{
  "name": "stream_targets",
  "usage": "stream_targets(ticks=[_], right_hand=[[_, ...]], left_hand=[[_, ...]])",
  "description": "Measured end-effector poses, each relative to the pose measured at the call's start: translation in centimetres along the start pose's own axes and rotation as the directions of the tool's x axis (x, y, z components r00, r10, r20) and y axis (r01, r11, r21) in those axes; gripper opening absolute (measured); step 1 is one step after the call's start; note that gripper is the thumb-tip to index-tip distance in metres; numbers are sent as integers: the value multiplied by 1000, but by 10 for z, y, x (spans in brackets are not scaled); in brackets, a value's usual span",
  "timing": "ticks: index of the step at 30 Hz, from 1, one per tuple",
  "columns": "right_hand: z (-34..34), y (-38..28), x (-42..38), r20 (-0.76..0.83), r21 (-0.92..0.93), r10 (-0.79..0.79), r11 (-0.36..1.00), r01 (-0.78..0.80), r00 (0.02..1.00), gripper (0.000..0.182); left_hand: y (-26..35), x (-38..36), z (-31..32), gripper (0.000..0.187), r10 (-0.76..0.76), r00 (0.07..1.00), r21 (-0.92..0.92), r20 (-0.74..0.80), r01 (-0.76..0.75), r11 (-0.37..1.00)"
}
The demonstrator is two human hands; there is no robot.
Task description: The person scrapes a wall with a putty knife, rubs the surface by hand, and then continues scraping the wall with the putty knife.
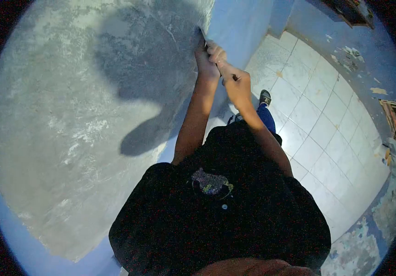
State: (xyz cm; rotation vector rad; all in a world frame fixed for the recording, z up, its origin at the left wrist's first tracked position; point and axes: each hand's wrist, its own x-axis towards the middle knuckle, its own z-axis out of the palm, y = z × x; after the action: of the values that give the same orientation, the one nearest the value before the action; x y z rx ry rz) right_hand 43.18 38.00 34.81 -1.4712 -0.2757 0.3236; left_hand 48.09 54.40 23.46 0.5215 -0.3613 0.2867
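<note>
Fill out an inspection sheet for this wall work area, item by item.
Surface: grey plastered wall, patchy, with the person's shadow on it.
Job's things: thin dark tool held at the wall's corner edge; its type unclear.
Clutter: nothing seen.
Grippers: left hand and right hand both closed on the tool, close together.
Cables: nothing seen.
Surroundings: white tiled floor, blue wall with peeling paint, person's shoe.

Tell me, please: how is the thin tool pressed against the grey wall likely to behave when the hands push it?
The tool shows only as a thin dark blade, so it may flex slightly under pressure. Both the left hand and the right hand grip it, suggesting firm force is needed. On the rough grey wall it probably drags rather than slips.
</note>
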Motion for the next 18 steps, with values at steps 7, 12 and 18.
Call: stream_targets(ticks=[7,12,18], right_hand=[[-2,3,4,-33,81,-31,996,34,999,31],[-17,-2,14,32,61,44,997,-46,999,30],[-14,-2,13,11,8,35,999,-36,999,26]], left_hand=[[3,-4,42,33,324,929,976,-180,128,176],[-4,0,85,25,284,871,711,-400,99,697],[-12,2,40,15,302,737,516,-605,75,853]])
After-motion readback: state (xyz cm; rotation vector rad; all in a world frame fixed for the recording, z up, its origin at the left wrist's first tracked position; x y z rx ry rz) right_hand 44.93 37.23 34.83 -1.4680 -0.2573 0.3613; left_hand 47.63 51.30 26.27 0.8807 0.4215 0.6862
